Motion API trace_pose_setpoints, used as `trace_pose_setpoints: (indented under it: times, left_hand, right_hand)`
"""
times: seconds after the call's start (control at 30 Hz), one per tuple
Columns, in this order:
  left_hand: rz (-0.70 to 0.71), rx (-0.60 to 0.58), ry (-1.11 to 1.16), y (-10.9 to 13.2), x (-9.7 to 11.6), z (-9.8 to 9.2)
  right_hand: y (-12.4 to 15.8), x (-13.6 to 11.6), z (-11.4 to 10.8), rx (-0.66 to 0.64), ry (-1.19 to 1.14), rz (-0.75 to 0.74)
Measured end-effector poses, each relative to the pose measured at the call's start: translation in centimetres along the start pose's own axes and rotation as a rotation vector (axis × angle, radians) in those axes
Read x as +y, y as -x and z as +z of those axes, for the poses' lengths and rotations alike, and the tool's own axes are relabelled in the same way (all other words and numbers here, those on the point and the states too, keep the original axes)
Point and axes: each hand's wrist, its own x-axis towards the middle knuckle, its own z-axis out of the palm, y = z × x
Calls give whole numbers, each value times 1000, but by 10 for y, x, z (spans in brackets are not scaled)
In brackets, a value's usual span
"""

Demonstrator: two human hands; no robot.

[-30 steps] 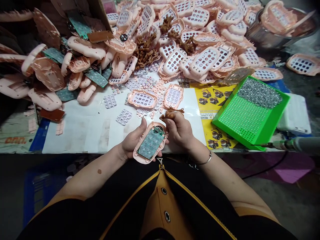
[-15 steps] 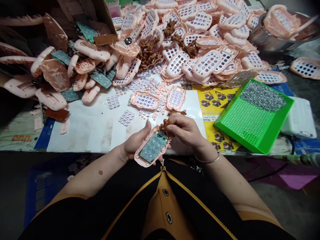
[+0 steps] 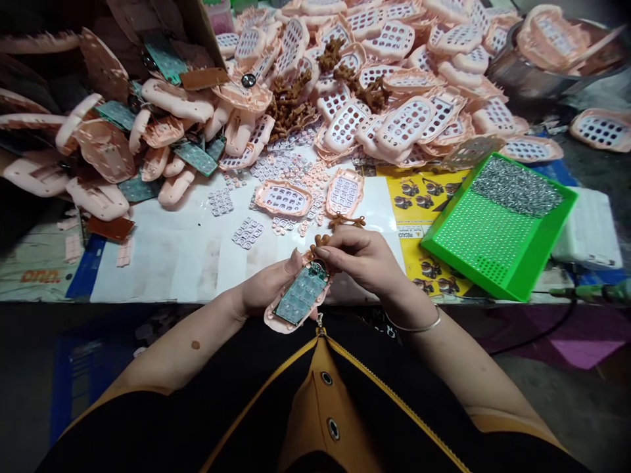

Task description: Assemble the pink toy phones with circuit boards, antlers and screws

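My left hand (image 3: pixel 263 286) cradles a pink plastic phone casing (image 3: pixel 280 316) with a green keypad circuit board (image 3: pixel 300 294) set in it. My right hand (image 3: pixel 362 257) is pinched on a small branching brown plastic runner (image 3: pixel 321 244) at the casing's top end. Those fingers hide most of that end. A second brown runner (image 3: pixel 346 222) lies on the white paper just beyond my right hand.
Pink casings, green boards and brown runners lie heaped (image 3: pixel 296 85) beyond the white paper (image 3: pixel 162 263), with loose keypads scattered on it. To the right are a green perforated tray (image 3: pixel 493 226), white foam block (image 3: pixel 586 230), and soldering iron (image 3: pixel 589 292).
My hands have drawn closer together over the casing's top end. My right hand has moved left and covers more of that end, and the casing has tilted slightly further.
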Motion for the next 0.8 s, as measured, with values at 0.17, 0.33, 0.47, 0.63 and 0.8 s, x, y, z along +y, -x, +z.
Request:
trace_pose_setpoints:
  times: [0.17,0.33,0.47,0.63,0.8]
  left_hand:
    - [15,22,-48,0,1,3]
    - [13,1,-15,1,0,4]
    - [29,-29,68,2,-1,0]
    - [11,-41,182,2,1,-9]
    - [-7,-81,252,1,-3,-13]
  right_hand:
    - [4,3,9,126,112,-126]
    - [-1,1,14,-2,-303,210]
    - [-3,2,12,-26,-479,346]
    - [1,7,2,-24,-549,363]
    - [7,10,3,-77,-505,325]
